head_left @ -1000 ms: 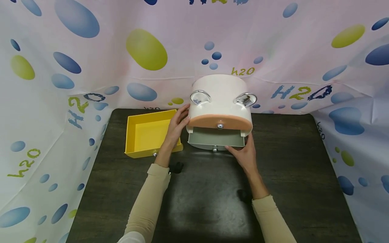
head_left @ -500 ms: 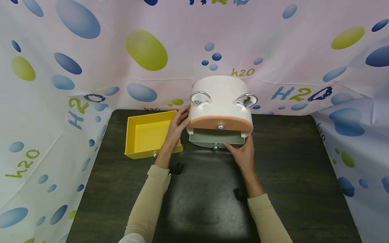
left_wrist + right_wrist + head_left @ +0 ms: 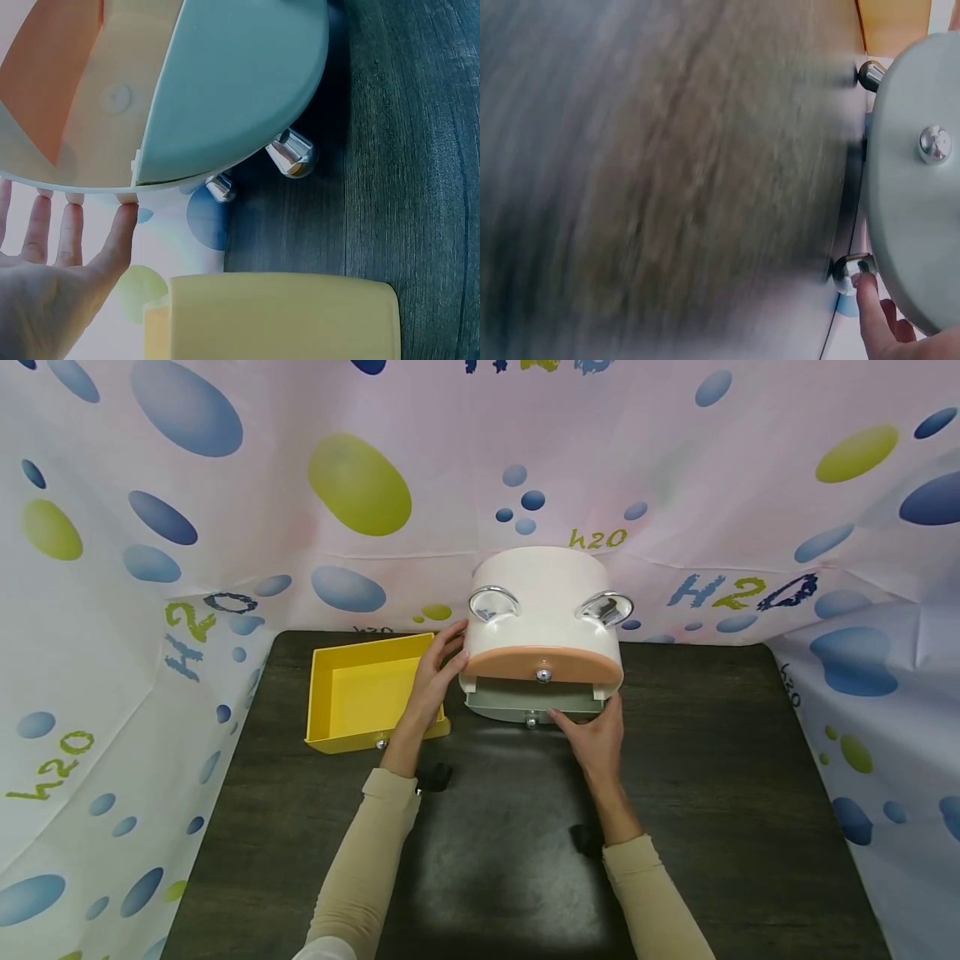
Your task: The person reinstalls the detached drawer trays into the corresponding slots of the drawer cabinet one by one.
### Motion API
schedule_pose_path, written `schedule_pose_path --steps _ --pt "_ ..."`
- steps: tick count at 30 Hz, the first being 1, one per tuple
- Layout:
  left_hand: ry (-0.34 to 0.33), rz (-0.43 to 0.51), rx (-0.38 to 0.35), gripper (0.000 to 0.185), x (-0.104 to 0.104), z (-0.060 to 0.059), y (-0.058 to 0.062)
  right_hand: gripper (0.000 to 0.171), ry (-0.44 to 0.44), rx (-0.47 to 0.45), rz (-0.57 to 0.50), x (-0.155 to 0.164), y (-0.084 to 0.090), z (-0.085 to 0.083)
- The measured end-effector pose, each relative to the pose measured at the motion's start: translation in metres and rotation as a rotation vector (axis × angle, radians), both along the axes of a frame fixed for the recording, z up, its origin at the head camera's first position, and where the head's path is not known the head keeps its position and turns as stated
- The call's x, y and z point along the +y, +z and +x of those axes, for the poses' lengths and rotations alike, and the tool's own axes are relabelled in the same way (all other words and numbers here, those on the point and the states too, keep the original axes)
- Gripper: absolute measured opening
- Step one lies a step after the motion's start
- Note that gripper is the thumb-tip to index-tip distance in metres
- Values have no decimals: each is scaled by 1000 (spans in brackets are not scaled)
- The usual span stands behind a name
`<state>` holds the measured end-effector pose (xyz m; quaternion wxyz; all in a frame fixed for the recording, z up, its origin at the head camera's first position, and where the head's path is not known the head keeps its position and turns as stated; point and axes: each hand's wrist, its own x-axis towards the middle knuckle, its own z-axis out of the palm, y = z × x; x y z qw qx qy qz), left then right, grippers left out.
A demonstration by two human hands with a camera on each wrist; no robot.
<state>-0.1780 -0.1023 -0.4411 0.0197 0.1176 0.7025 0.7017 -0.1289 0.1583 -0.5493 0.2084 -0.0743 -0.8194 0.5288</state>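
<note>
Cream plastic forms the shell of a small drawer cabinet [image 3: 543,602] standing at the back of the dark wood-grain table [image 3: 712,793], close to the bubble-printed curtain [image 3: 225,485]. Its top drawer [image 3: 543,662] has a peach front with a chrome knob and sits closed. Below it the grey-green drawer [image 3: 534,702] is pulled out a little way, its own knob facing the person.

Left hand [image 3: 433,675] lies flat against the cabinet's left side, its grip spread, straight fingers [image 3: 120,232] touching the shell's edge in the left wrist view. Right hand [image 3: 592,739] meets the front of the grey-green drawer on its right side, fingers extended and relaxed against it rather than curled round anything; the blurred right wrist view shows a fingertip [image 3: 870,289] beside one of the cabinet's chrome feet [image 3: 849,271].

Just left of the cabinet, a yellow drawer [image 3: 367,689] rests by itself on the table, open side up, behind the left hand.
</note>
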Motion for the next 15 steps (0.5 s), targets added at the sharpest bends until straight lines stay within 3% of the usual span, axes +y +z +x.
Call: schedule_pose_path --steps 7,15 --pt "11 23 2 52 -2 -11 -27 98 -38 11 -17 -6 0 -3" --pt "29 32 18 50 -2 -12 -31 99 -22 17 -23 -8 0 -3"
